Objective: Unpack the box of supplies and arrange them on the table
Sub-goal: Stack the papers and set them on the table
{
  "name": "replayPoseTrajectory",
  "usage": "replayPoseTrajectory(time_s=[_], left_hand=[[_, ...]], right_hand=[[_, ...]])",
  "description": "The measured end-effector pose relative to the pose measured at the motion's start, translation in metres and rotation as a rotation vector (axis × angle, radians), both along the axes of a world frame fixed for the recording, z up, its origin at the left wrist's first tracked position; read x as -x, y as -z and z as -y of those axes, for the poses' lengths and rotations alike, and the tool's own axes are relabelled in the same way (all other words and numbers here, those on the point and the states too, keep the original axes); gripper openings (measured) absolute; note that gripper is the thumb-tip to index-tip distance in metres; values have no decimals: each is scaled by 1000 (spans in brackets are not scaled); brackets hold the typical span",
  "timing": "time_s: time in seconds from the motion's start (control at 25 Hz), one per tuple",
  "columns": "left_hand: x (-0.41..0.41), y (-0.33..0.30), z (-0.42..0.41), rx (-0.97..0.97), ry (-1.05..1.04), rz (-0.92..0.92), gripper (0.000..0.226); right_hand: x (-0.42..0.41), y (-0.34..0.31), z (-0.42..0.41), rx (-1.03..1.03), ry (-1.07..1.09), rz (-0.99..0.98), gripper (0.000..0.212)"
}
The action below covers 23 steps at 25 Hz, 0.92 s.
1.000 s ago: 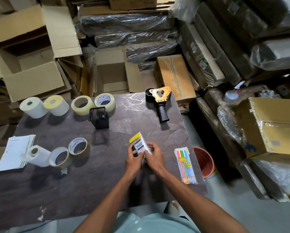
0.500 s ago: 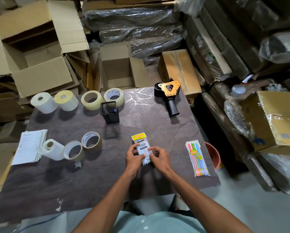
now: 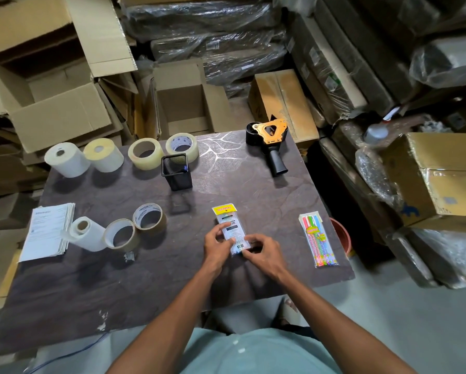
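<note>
left hand fingertips pinch the near left edge of a small yellow-headed packet; right hand fingers curl on its near right corner. packet lies flat on the dark table, near centre. right of it, apart: pack of coloured pens. beyond: black mesh pen holder, tape dispenser. left: tape rolls, paper stack. open cardboard box behind the table.
</note>
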<state>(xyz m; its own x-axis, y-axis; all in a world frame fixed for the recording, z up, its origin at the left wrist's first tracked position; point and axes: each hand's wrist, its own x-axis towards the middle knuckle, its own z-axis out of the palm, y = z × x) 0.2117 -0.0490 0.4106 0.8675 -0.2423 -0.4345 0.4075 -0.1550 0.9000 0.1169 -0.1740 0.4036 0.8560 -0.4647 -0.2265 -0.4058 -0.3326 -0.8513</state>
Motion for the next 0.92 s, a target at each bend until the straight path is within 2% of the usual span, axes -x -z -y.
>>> replayPoseTrajectory(time_s=[0.24, 0.44, 0.6, 0.92], left_hand=[[0, -13, 6, 107, 111, -7, 47], [5, -16, 11, 177, 103, -65, 46], [7, -14, 16, 195, 108, -111, 57], [6, -15, 23, 194, 85, -143, 55]], right_hand=[[8, -3, 11, -227, 38, 30, 48], [6, -5, 19, -253, 90, 38, 56], [3, -9, 26, -224, 86, 35, 39], [3, -17, 39, -161, 71, 29, 17]])
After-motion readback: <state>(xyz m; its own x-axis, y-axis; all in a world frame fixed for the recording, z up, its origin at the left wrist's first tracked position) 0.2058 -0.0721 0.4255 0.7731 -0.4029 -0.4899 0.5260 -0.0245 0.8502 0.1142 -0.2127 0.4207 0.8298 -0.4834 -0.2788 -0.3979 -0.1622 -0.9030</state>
